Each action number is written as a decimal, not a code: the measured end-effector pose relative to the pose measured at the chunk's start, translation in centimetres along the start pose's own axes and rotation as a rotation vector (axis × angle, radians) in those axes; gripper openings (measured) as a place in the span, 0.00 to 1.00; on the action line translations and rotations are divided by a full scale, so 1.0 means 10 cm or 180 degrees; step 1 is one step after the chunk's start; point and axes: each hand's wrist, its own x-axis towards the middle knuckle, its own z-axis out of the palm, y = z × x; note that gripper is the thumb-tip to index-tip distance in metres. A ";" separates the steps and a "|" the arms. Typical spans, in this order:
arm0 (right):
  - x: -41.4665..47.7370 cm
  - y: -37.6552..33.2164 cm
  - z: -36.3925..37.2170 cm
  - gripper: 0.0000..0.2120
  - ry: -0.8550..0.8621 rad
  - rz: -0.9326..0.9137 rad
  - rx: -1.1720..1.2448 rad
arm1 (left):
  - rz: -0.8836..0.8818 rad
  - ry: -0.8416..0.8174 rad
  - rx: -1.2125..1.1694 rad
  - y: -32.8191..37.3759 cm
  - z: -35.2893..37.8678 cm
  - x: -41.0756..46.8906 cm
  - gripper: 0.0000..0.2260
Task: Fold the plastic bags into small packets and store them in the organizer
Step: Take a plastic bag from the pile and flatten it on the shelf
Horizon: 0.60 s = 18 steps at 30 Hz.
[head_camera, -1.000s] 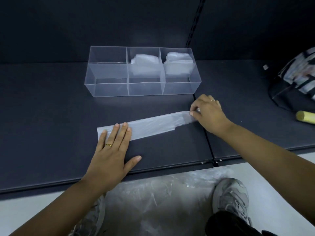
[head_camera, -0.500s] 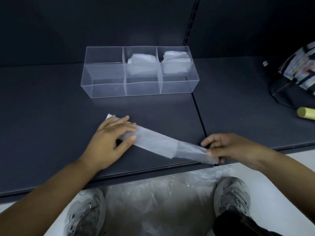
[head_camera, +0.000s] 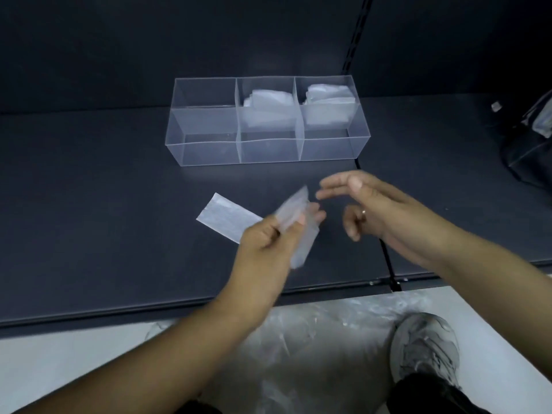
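A translucent plastic bag [head_camera: 227,218], folded into a long strip, lies on the dark shelf [head_camera: 89,204] with its far end flat. My left hand [head_camera: 268,237] pinches the strip's near end and has it bent up and over, blurred. My right hand [head_camera: 361,204] hovers just right of that fold, fingers apart, holding nothing. Behind them stands the clear three-compartment organizer [head_camera: 206,152]. Its middle compartment holds folded packets [head_camera: 267,107] and so does its right one [head_camera: 327,103]. The left compartment shows nothing inside.
A dark bag [head_camera: 531,135] rests at the shelf's right end. A seam [head_camera: 386,264] splits the shelf just right of my hands. Below the shelf's front edge, loose clear plastic [head_camera: 298,339] lies on the floor beside a grey shoe [head_camera: 424,348].
My right hand has let go of the strip's end and lifted away, open. My left hand has shifted right, taken hold of the strip and bent its near part upward. The view moved closer.
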 end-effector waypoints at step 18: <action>0.45 0.62 0.37 0.03 0.0244 0.0639 -0.1150 | -0.1293 0.1336 -0.0073 -0.35 -0.87 0.56 0.06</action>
